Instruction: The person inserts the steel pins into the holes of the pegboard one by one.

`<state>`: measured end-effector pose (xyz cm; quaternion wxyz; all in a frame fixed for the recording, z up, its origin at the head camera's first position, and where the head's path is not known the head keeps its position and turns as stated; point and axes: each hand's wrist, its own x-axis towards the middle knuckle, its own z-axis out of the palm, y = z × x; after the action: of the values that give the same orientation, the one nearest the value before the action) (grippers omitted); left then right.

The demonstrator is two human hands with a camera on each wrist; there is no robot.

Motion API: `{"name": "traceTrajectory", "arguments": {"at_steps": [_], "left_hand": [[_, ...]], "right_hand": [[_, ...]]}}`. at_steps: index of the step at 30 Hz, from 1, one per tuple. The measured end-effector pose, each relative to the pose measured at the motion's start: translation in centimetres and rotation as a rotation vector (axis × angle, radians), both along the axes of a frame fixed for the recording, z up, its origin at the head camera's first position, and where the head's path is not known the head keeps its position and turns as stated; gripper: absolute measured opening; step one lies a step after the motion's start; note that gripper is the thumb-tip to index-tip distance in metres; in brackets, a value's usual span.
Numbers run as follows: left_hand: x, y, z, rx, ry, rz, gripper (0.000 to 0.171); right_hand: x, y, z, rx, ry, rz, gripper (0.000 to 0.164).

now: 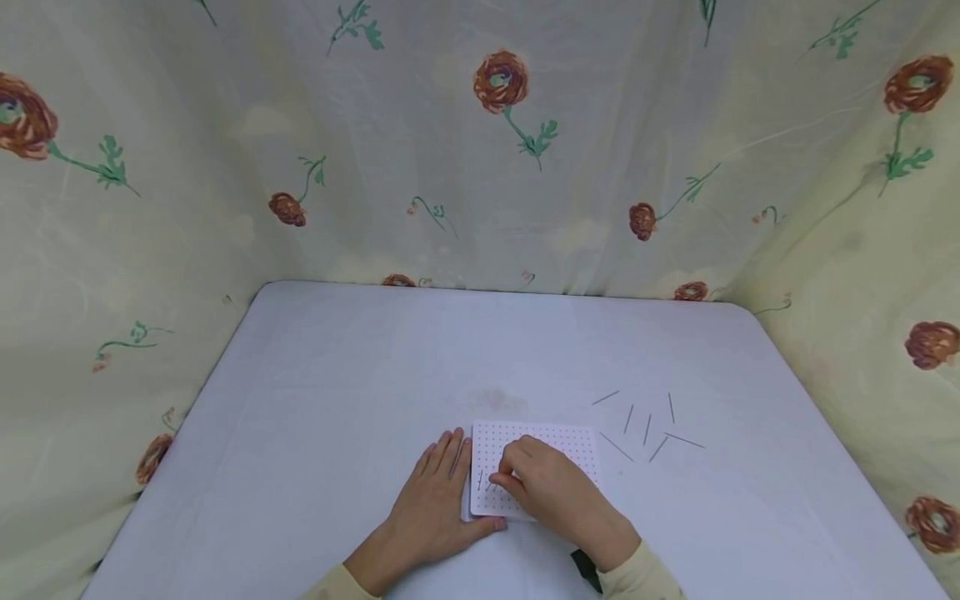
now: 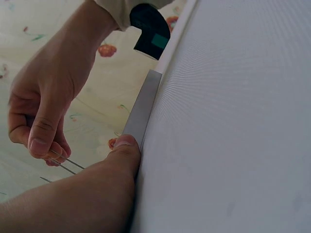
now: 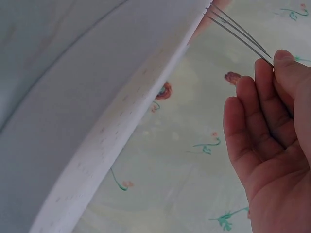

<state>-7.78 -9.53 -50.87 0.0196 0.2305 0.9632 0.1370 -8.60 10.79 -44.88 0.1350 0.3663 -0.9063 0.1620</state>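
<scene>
A white pegboard (image 1: 492, 442) with rows of small holes lies on the table. My left hand (image 1: 431, 504) rests flat at its left side, fingers straight, the index finger along the left edge. Its thumb (image 2: 125, 145) presses against the board's front edge. Over the board's left part, my right hand (image 1: 551, 483) pinches the upper end of a thin metal pin (image 3: 240, 37) between thumb and index finger, with its other fingers curled. Other thin pins (image 1: 481, 480) stand in holes beside it, near the left edge.
Several loose metal pins (image 1: 647, 429) lie scattered on the white table (image 1: 337, 375) to the right of the board. A black device (image 2: 150, 31) with a green patch sits at the right wrist. Flower-print cloth (image 1: 450, 125) surrounds the table's back and sides.
</scene>
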Motion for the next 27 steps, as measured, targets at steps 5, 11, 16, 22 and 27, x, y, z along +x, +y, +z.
{"name": "traceTrajectory", "arguments": {"at_steps": [5, 11, 16, 22, 27], "left_hand": [[0.01, 0.02, -0.18, -0.001, 0.006, 0.0, 0.116], [-0.12, 0.07, -0.28, -0.011, 0.012, 0.0, 0.117], [-0.07, 0.1, -0.25, -0.01, 0.009, 0.003, 0.117], [-0.01, 0.16, -0.18, -0.01, 0.015, 0.004, 0.116], [0.0, 0.15, -0.28, -0.013, 0.007, 0.007, 0.116]], "right_hand": [[-0.01, -0.01, -0.04, 0.015, -0.002, -0.002, 0.021], [0.05, -0.1, -0.11, 0.013, 0.019, -0.001, 0.024], [0.13, -0.15, -0.18, 0.033, -0.003, -0.021, 0.024], [0.16, -0.12, -0.22, 0.061, -0.057, -0.049, 0.021], [0.3, 0.0, 0.02, 0.067, -0.156, -0.082, 0.016]]}}
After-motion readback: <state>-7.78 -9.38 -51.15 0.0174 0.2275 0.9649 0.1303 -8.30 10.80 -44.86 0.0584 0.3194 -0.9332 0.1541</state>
